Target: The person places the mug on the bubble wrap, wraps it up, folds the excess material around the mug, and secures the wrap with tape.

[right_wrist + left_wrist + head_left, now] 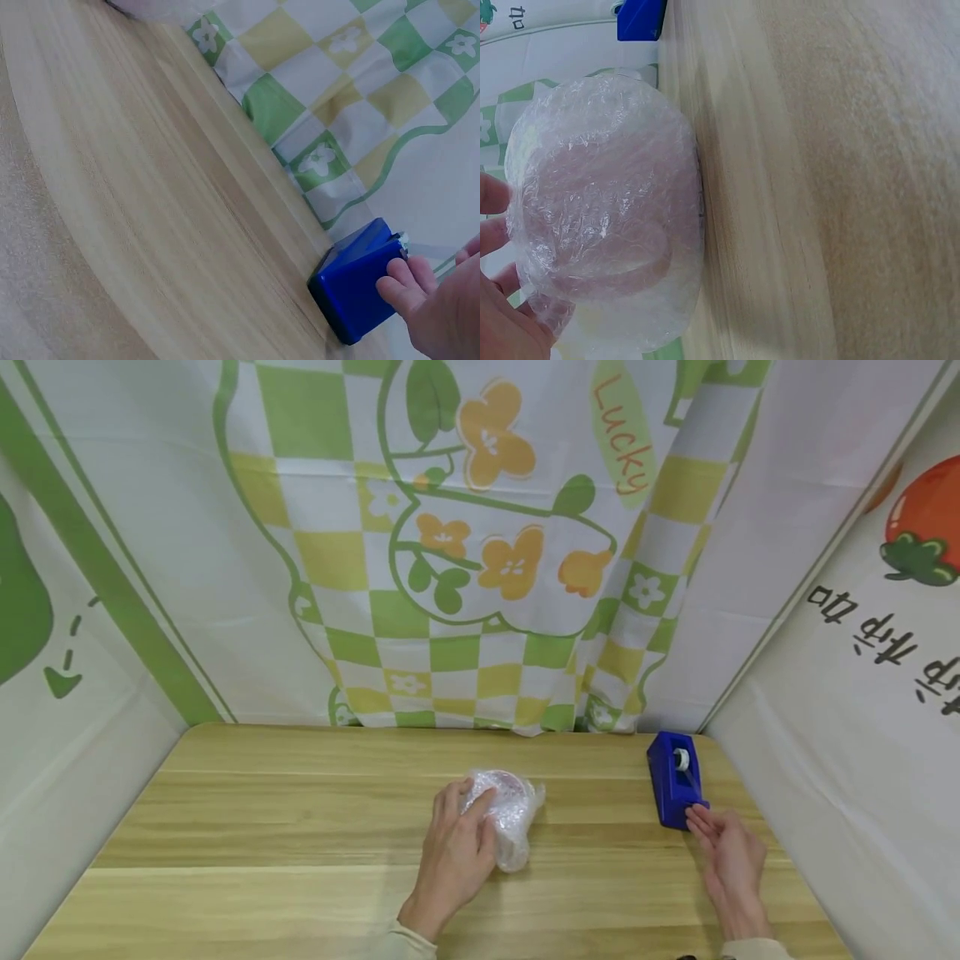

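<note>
A bundle in clear bubble wrap (517, 814) lies on the table near its middle, with something pinkish and rounded showing through the plastic. My left hand (457, 839) holds it from the left, its fingers spread over the wrap. Up close in the left wrist view, the wrapped bundle (607, 217) has loose plastic bunched beside the fingers (491, 236). At the right stands a blue tape dispenser (667, 785) with a small white roll in it. The fairly straight fingers of my right hand (731, 860) touch its front end, by the cutting edge, as the right wrist view also shows.
The wood-grain table (300, 835) spans the space between white side walls. A green-and-yellow checked curtain (465, 677) hangs along its back edge. The right wall (825, 710) rises close beside the dispenser and my right hand.
</note>
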The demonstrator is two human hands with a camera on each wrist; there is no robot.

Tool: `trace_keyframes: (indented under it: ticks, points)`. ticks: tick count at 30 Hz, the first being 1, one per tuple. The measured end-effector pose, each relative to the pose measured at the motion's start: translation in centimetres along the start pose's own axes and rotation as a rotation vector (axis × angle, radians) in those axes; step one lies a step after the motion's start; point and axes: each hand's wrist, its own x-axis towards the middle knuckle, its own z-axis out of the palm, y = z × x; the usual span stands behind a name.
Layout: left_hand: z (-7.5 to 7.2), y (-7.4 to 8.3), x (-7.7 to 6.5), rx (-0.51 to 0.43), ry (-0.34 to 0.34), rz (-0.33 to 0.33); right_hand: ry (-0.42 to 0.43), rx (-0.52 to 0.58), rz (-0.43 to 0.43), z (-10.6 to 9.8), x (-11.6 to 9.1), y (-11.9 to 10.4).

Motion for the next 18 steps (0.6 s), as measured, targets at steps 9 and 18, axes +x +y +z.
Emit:
trace_keyframes:
  ticks: [9, 18]
  points:
    - [0.0, 0.0, -0.1, -0.018, -0.013, -0.022, 0.039, -0.145, 0.019, -1.0, -1.1, 0.1]
    - [0.1, 0.0, -0.1, -0.018, -0.007, -0.027, 0.052, -0.312, 0.011, -1.9, -1.6, 0.1]
